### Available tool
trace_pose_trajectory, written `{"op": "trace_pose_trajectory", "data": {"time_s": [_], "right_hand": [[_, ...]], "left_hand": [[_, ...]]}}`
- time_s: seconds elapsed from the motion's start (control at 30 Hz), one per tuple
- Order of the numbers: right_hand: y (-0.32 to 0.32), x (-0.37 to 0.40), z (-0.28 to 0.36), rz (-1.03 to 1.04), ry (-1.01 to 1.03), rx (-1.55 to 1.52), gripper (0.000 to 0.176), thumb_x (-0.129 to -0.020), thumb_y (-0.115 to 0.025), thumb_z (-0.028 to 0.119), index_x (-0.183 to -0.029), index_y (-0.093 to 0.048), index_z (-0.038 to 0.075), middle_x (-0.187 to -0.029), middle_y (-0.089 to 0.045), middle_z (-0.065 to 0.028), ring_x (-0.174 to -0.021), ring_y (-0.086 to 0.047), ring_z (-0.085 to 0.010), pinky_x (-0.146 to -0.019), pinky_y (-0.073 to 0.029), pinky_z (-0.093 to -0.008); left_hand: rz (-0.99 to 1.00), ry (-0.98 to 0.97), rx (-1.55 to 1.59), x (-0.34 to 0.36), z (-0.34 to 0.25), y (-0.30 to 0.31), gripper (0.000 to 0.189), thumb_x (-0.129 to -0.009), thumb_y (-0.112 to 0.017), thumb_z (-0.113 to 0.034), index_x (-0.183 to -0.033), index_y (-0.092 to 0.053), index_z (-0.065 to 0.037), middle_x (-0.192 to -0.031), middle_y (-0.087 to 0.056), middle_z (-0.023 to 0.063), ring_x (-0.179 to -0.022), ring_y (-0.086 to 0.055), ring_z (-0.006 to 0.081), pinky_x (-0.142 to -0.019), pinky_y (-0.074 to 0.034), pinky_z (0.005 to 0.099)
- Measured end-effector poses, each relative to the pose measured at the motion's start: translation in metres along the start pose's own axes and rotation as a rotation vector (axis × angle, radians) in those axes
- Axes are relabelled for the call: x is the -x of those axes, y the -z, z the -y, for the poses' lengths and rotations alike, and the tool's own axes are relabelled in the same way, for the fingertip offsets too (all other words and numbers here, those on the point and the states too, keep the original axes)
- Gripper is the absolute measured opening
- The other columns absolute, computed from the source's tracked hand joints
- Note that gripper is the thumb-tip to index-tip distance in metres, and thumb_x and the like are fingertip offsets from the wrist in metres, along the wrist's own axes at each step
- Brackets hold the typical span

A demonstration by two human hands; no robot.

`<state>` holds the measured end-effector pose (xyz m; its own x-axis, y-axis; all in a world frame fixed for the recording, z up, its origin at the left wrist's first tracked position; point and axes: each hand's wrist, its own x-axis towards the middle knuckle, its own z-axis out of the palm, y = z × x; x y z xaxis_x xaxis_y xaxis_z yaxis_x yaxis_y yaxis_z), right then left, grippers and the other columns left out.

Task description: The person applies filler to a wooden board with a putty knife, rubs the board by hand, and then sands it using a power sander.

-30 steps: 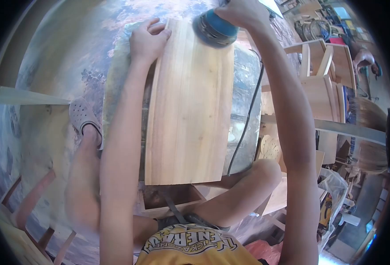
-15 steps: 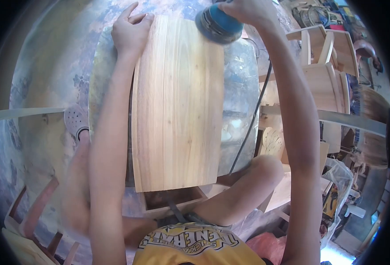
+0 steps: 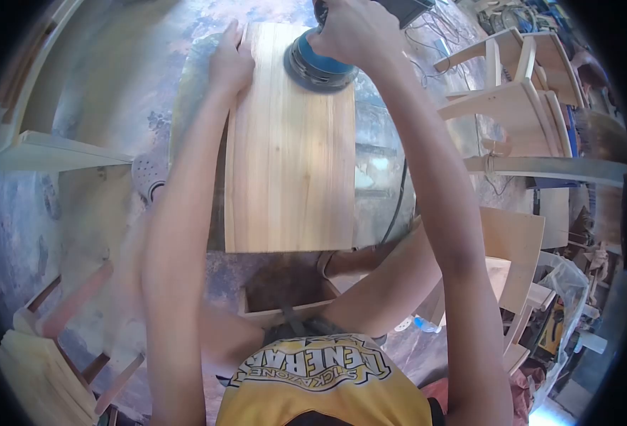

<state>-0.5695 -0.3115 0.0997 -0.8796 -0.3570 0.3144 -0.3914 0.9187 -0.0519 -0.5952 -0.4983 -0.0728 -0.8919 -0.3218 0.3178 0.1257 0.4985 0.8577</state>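
A pale wooden board [image 3: 288,170] with straight grain lies lengthwise in front of me. My right hand [image 3: 363,32] is closed around a blue power sander [image 3: 318,64], whose round pad rests on the board's far right part. At the far left edge of the board, my left hand [image 3: 232,65] grips the side, its fingers partly hidden. Under the board is a worn, grey-green flat support [image 3: 377,177]. From the sander side a dark cord [image 3: 400,202] runs down to the right of the board.
Wooden chair-like frames [image 3: 519,99] stand at the right, with loose cables [image 3: 434,39] on the floor beyond. A small wooden box or stool [image 3: 292,284] sits between my legs. More wooden furniture parts [image 3: 44,362] are at the lower left. A plastic bag [image 3: 565,298] with tools lies at the right.
The sander has moved left and slightly nearer, onto the board's face. My left hand has moved a little nearer along the edge, and the board's near end appears farther from me.
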Motion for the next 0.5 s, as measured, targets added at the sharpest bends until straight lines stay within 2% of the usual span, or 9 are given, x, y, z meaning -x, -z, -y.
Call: {"op": "trace_pose_trajectory", "data": {"time_s": [0.07,0.1,0.13,0.17,0.3,0.37,0.4,0.47,0.5], "right_hand": [[-0.001,0.009,-0.002,-0.014,0.060,0.010,0.031,-0.073,-0.067,0.019,-0.102,-0.063,0.010,-0.094,-0.067,-0.0243,-0.087,-0.068,-0.0441,-0.073,-0.055,-0.0521],[-0.001,0.016,-0.002,-0.008,0.118,0.028,0.031,-0.074,-0.068,0.020,-0.102,-0.063,0.010,-0.093,-0.066,-0.0238,-0.087,-0.068,-0.0435,-0.073,-0.055,-0.0517],[0.000,0.023,0.006,0.053,0.005,0.045,0.050,-0.071,-0.075,0.027,-0.119,-0.065,0.020,-0.108,-0.065,-0.0232,-0.096,-0.068,-0.0442,-0.077,-0.059,-0.0491],[0.003,0.033,0.008,0.042,0.003,0.039,0.050,-0.071,-0.075,0.027,-0.119,-0.065,0.020,-0.108,-0.065,-0.0232,-0.096,-0.068,-0.0442,-0.077,-0.059,-0.0491],[0.022,0.089,0.025,0.015,0.032,-0.005,0.047,-0.071,-0.070,0.025,-0.118,-0.064,0.021,-0.099,-0.066,-0.0197,-0.090,-0.069,-0.0443,-0.074,-0.058,-0.0508],[0.032,0.112,0.035,0.039,0.066,-0.056,0.045,-0.071,-0.069,0.022,-0.116,-0.064,0.020,-0.098,-0.064,-0.0207,-0.089,-0.069,-0.0446,-0.071,-0.058,-0.0510],[0.037,0.123,0.039,0.051,0.088,-0.089,0.044,-0.071,-0.069,0.019,-0.115,-0.064,0.019,-0.101,-0.064,-0.0222,-0.089,-0.068,-0.0446,-0.069,-0.058,-0.0518],[0.043,0.141,0.047,0.083,0.089,-0.100,0.044,-0.072,-0.069,0.019,-0.116,-0.064,0.019,-0.101,-0.063,-0.0221,-0.090,-0.068,-0.0444,-0.070,-0.058,-0.0520],[0.044,0.146,0.050,0.116,0.088,-0.099,0.044,-0.073,-0.069,0.019,-0.116,-0.064,0.019,-0.102,-0.063,-0.0221,-0.092,-0.068,-0.0443,-0.071,-0.058,-0.0522]], "left_hand": [[0.072,-0.056,-0.163,0.019,-0.004,0.007,0.058,-0.092,-0.050,-0.007,-0.150,-0.045,-0.005,-0.119,-0.069,0.0272,-0.117,-0.062,0.0439,-0.100,-0.049,0.0486],[0.069,-0.069,-0.169,0.029,-0.012,0.014,0.058,-0.092,-0.050,-0.007,-0.150,-0.045,-0.005,-0.119,-0.069,0.0272,-0.117,-0.062,0.0439,-0.100,-0.049,0.0486],[0.094,-0.072,-0.226,0.042,-0.020,0.022,0.056,-0.095,-0.047,-0.007,-0.150,-0.045,-0.005,-0.125,-0.065,0.0278,-0.118,-0.061,0.0441,-0.101,-0.048,0.0488],[0.119,-0.072,-0.284,0.055,-0.029,0.029,0.053,-0.098,-0.045,-0.008,-0.151,-0.045,-0.005,-0.131,-0.062,0.0284,-0.119,-0.061,0.0443,-0.103,-0.047,0.0489],[0.101,-0.109,-0.318,0.098,-0.038,0.053,0.053,-0.098,-0.044,-0.008,-0.150,-0.046,-0.006,-0.130,-0.062,0.0289,-0.118,-0.061,0.0450,-0.102,-0.047,0.0504],[0.195,0.040,-0.341,0.119,-0.054,0.068,0.052,-0.099,-0.045,-0.009,-0.151,-0.046,-0.006,-0.132,-0.061,0.0289,-0.118,-0.061,0.0459,-0.102,-0.047,0.0494],[0.189,0.039,-0.353,0.126,-0.053,0.073,0.052,-0.099,-0.045,-0.009,-0.151,-0.046,-0.006,-0.132,-0.061,0.0289,-0.118,-0.061,0.0459,-0.102,-0.047,0.0494],[0.180,-0.017,-0.305,0.144,-0.044,0.078,0.051,-0.101,-0.050,-0.012,-0.151,-0.044,-0.001,-0.133,-0.062,0.0280,-0.120,-0.063,0.0401,-0.103,-0.049,0.0436],[0.177,-0.016,-0.309,0.151,-0.036,0.078,0.051,-0.101,-0.050,-0.012,-0.151,-0.044,-0.001,-0.133,-0.062,0.0280,-0.120,-0.063,0.0401,-0.103,-0.049,0.0436]]}}
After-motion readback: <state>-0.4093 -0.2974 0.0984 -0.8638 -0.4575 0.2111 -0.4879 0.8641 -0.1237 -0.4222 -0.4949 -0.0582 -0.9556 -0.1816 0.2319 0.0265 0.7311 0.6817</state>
